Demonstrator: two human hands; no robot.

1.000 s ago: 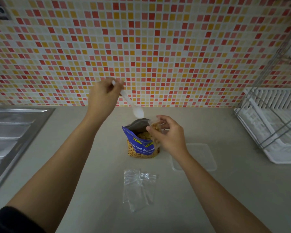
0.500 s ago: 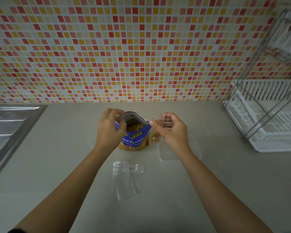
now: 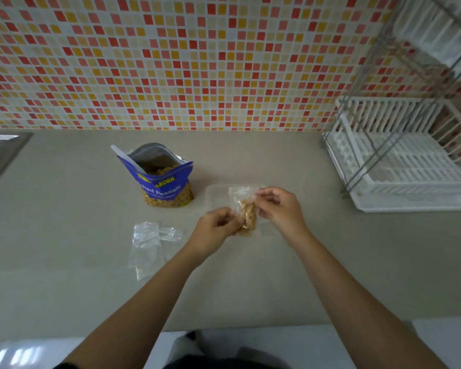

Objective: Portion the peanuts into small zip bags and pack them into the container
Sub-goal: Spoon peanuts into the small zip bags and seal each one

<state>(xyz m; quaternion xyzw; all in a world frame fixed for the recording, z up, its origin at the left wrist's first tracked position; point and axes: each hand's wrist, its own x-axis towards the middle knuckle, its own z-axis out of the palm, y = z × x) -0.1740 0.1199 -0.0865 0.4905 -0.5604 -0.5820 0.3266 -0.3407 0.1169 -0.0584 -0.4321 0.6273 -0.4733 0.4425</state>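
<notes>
Both hands are in front of the person, above the middle of the table (image 3: 290,275), and they hold one small zip bag (image 3: 246,213) between them. The left hand (image 3: 217,225) pinches the left edge of this bag with curled fingers, and the right hand (image 3: 278,206) pinches its upper right part in the same way, so neither hand is open. The small zip bag is clear and has a portion of peanuts (image 3: 248,218) in its lower half, while its top part looks flat. I cannot tell if its zip is closed. The bag is held over the container (image 3: 217,195), a shallow clear plastic box that lies on the table just behind the hands. I cannot tell if the bag touches it. To the left of the container, near it but apart, the blue peanut packet (image 3: 165,182) stands upright with its mouth open, and peanuts show inside and through its clear lower part. In front of the packet, some empty zip bags (image 3: 148,242) lie flat on the table, partly over each other. At the right a white dish rack (image 3: 399,166) stands against the tiled wall (image 3: 171,62), and a corner of a metal sink (image 3: 0,153) shows at the left edge.
</notes>
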